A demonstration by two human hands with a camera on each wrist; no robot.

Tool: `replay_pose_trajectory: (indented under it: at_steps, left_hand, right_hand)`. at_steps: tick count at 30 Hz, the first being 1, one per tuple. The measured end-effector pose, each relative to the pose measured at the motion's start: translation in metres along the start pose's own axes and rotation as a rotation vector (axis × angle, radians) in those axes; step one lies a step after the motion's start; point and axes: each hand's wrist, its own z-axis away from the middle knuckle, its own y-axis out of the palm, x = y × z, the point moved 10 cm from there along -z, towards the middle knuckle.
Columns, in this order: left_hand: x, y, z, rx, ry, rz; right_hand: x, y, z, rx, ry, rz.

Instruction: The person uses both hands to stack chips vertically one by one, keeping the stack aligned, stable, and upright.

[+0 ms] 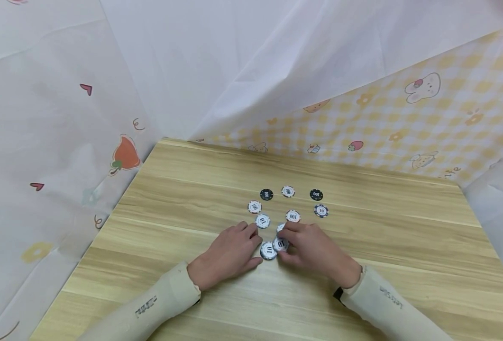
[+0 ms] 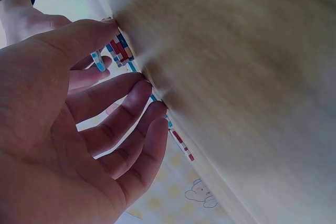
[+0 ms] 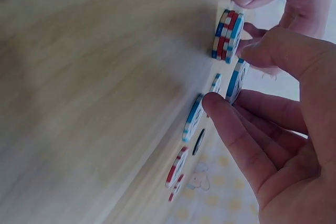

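Observation:
My right hand pinches a light-blue-edged poker chip marked 10 between thumb and fingers. It is tilted and raised beside a short stack of chips, overlapping the stack's right edge in the head view. Red, blue and light-blue edges show in that stack. Just left of the stack, my left hand rests its fingertips on the table, fingers loosely bent and holding nothing. Another chip lies partly hidden under my right fingers. A light-blue 10 chip lies near the left fingertips.
Farther back on the wooden table lie several single chips: black 100 chips, red-edged 100 chips and a dark-blue-edged 10 chip. Patterned cloth hangs behind the table, with more cloth at both sides.

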Motion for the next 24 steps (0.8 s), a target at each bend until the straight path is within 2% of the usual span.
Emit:
replay_pose_trajectory:
  at_steps: [5, 15, 24]
  left_hand:
    - [-0.001, -0.002, 0.000, -0.020, 0.006, -0.009]
    - [-0.001, -0.001, 0.000, -0.007, 0.002, -0.005]
    - [0.000, 0.000, 0.000, 0.008, -0.008, 0.002]
  right_hand:
    - [0.009, 0.003, -0.004, 0.002, -0.037, 0.036]
    - [0.020, 0.010, -0.011, -0.002, -0.087, 0.083]
    - [0.024, 0.010, -0.012, -0.048, -0.128, 0.095]
